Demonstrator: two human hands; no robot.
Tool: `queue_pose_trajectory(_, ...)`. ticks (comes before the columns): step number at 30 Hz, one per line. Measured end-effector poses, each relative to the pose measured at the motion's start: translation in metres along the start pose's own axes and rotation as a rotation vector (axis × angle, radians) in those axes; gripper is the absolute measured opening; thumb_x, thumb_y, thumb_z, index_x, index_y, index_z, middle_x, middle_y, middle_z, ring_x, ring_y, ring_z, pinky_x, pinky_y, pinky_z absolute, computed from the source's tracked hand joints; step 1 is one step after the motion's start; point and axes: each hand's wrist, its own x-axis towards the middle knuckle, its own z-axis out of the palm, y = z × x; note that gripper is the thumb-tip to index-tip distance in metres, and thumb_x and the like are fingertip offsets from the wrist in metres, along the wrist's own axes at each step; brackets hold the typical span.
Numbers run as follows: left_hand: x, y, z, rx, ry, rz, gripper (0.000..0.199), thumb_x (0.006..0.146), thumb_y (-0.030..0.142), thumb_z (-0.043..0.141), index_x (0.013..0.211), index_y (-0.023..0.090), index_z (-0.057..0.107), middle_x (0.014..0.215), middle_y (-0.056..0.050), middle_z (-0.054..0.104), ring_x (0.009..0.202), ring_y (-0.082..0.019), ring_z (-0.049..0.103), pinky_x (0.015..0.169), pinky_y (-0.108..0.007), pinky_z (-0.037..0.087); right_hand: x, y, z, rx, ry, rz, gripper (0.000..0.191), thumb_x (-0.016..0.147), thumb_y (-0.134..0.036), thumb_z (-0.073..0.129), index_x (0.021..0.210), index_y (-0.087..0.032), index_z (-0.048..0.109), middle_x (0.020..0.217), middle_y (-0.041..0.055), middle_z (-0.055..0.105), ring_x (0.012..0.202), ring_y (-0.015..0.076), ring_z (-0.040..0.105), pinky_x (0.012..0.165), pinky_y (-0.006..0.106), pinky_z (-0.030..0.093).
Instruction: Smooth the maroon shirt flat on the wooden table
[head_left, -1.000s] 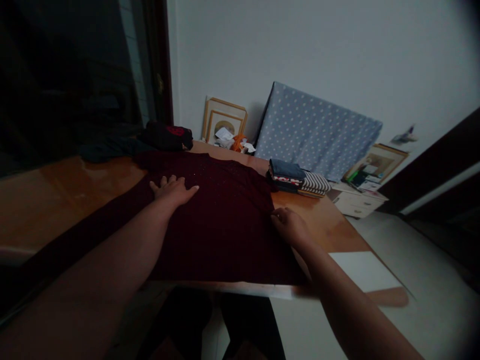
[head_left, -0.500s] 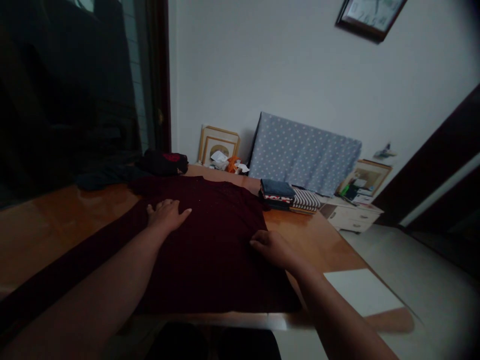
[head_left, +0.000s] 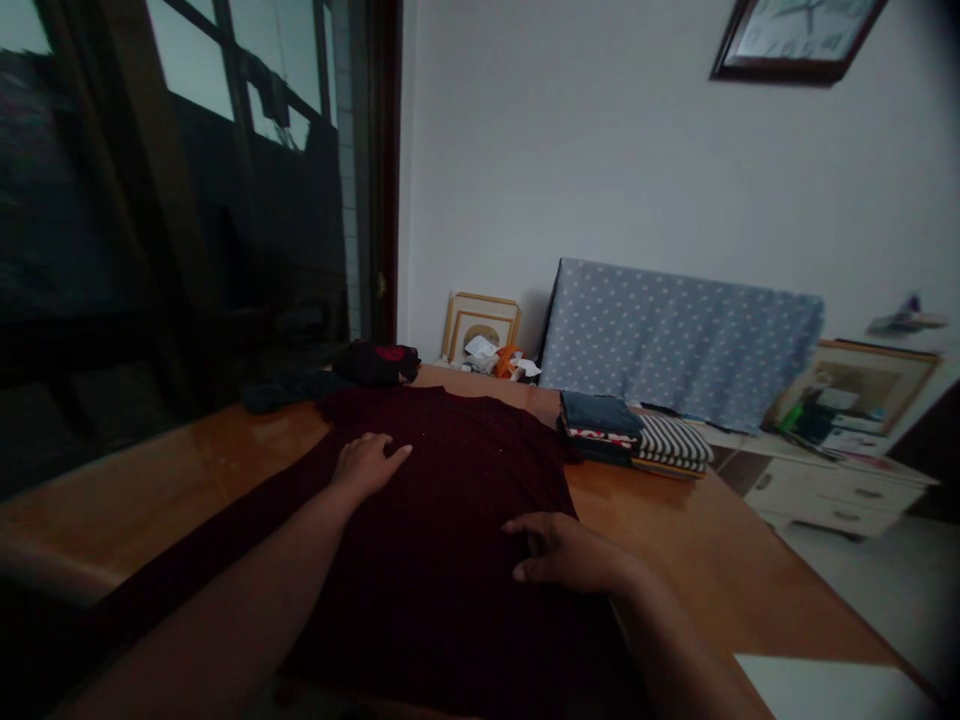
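A dark maroon garment (head_left: 457, 480) lies spread flat on a polished wooden table (head_left: 675, 540), one long sleeve (head_left: 225, 505) stretched out to the left. My left hand (head_left: 367, 465) rests palm down on its upper middle, fingers slightly apart, gripping nothing. My right hand (head_left: 562, 553) lies on the garment's right side near the edge, fingers loosely curved, with no visible fold held. The garment's near end is hidden in shadow and behind my forearms.
Folded denim and striped clothes (head_left: 615, 430) sit on the table beyond my right hand. A dark bundle (head_left: 375, 365) lies at the far edge, beside picture frames (head_left: 480, 325) and a polka-dot board (head_left: 675, 340). A white sheet (head_left: 832, 690) lies at the near right.
The view has swung right and levelled. My right hand has slid toward me along the garment's right side. My left hand stays on the garment, and the garment looks unmoved.
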Motion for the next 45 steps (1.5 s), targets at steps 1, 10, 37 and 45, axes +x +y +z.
queue_pose_trajectory(1,0.0,-0.002,-0.001,-0.037,0.005,-0.018,0.068,0.089,0.072,0.038,0.12,0.019,0.068,0.124,-0.015,0.066,0.114,-0.031,0.062,0.099,-0.04,0.044,-0.002,0.0,0.0,-0.009,0.007,-0.005,0.064,0.075,-0.036,0.08,0.136,-0.028,0.06,0.088,-0.0003,0.063,0.076,0.0158,0.06,0.065,0.026,0.045)
queue_pose_trajectory(10,0.002,-0.013,-0.005,-0.158,0.012,-0.07,0.045,0.094,0.056,0.046,0.105,0.021,0.073,0.116,-0.01,0.071,0.107,-0.026,0.064,0.091,-0.033,0.048,-0.011,-0.002,0.004,-0.041,0.053,-0.037,0.063,0.077,-0.035,0.076,0.137,-0.029,0.061,0.113,0.0071,0.066,0.097,0.0223,0.064,0.085,0.034,0.051)
queue_pose_trajectory(37,-0.02,-0.03,-0.032,0.026,-0.245,0.148,0.065,0.093,0.066,0.039,0.144,0.026,0.05,0.157,-0.01,0.043,0.148,-0.03,0.031,0.119,-0.049,0.02,-0.005,0.011,0.01,-0.061,0.047,-0.06,0.064,0.076,-0.034,0.074,0.139,-0.029,0.059,0.124,0.0076,0.066,0.105,0.0245,0.063,0.092,0.035,0.051)
queue_pose_trajectory(45,0.012,-0.08,-0.064,-0.033,0.042,-0.114,0.045,0.103,0.036,0.026,0.116,0.019,0.065,0.12,-0.013,0.069,0.109,-0.024,0.064,0.093,-0.034,0.047,-0.005,0.012,0.009,-0.045,0.042,-0.053,0.064,0.077,-0.035,0.073,0.139,-0.03,0.059,0.129,0.0074,0.064,0.11,0.0272,0.062,0.095,0.039,0.05)
